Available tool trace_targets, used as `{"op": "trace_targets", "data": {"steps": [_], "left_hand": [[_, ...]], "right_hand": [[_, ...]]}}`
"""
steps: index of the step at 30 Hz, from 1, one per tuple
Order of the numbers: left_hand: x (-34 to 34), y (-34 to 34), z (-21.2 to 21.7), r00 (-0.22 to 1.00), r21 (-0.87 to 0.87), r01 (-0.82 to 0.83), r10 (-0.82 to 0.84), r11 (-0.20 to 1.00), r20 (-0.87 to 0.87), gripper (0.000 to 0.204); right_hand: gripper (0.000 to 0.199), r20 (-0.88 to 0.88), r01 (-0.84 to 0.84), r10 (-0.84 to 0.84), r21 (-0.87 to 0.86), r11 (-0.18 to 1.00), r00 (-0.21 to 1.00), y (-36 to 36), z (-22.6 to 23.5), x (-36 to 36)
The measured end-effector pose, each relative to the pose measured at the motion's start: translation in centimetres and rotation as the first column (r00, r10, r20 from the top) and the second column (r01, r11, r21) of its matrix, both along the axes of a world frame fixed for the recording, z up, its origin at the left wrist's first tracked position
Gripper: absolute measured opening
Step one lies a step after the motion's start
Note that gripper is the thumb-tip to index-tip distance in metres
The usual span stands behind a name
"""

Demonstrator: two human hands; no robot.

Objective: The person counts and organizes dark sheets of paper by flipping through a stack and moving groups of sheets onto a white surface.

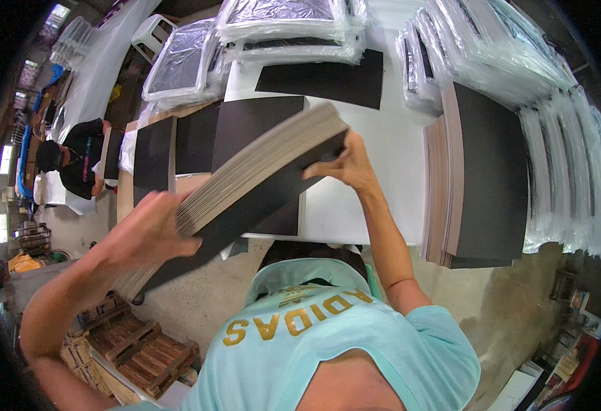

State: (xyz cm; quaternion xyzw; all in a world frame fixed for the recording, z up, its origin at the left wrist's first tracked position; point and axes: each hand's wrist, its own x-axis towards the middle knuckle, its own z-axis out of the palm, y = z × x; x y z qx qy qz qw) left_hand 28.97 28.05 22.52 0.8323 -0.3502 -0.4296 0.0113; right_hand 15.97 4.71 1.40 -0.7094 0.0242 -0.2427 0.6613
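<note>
A thick stack of black-faced boards with grey-brown edges (263, 154) is held tilted between my two hands, above the near edge of the white table (355, 205). My left hand (153, 226) is wrapped round the stack's left part, thumb on the black face and somewhat blurred. At the upper right end, my right hand (345, 164) grips it with thumb and fingers. Behind the held stack, black boards (259, 116) lie on the table, partly hidden by it. Another single black board (335, 79) lies farther back.
At the right stands a tall stack of black boards (492, 178), with plastic-wrapped packs (568, 171) beside it. More wrapped packs (287, 24) sit along the far side. A co-worker in dark clothes (78, 157) handles a board at the left. Wooden pallets (143, 346) lie on the floor.
</note>
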Motion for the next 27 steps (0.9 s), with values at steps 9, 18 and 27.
{"op": "trace_targets", "data": {"steps": [9, 18, 27], "left_hand": [[4.4, 4.7, -10.1, 0.837, -0.387, 0.319, -0.065, 0.865, 0.544, 0.084], [11.8, 12.3, -18.7, 0.847, -0.955, -0.245, 0.516, 0.169, -0.126, 0.128], [13.9, 12.1, -21.7, 0.924, -0.947, -0.314, 0.251, 0.068, -0.289, 0.133]], "right_hand": [[0.066, -0.132, 0.011, 0.016, 0.198, 0.98, 0.991, -0.4, -5.4, -0.9], [0.061, -0.179, 0.017, 0.026, 0.236, 0.972, 0.983, -1.0, -4.0, -1.7], [0.07, -0.082, -0.159, 0.153, -0.071, 0.985, 0.985, -1.1, -4.0, -3.2]]}}
